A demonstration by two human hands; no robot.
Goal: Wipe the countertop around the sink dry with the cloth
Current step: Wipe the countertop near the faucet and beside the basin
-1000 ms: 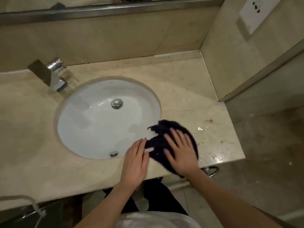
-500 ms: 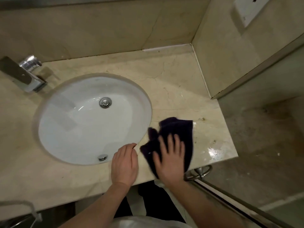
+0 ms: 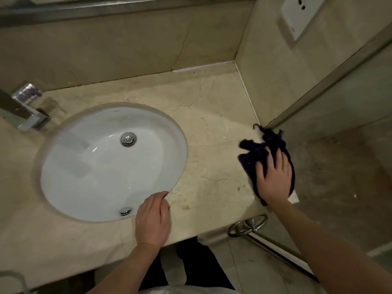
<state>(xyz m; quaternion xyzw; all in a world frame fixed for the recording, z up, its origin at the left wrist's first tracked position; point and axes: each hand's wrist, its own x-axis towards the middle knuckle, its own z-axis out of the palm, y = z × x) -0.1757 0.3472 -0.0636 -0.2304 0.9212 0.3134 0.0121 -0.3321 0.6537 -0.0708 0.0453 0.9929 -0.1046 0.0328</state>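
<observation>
Beige countertop [image 3: 212, 115] right of the sink [image 3: 110, 162]: your right hand [image 3: 274, 179], flat-fingered, now presses the cloth [image 3: 254, 153] out by the far right edge, away from the basin rim, so that wet patch gets covered, while your left hand [image 3: 153, 219] rests loose on the rim.

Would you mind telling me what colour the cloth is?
The cloth is very dark, navy to black, and plain; the head view shows it.

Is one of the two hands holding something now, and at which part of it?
The right hand presses flat on the near part of the dark cloth, fingers spread, not gripping. The left hand rests on the countertop and holds nothing.
</observation>
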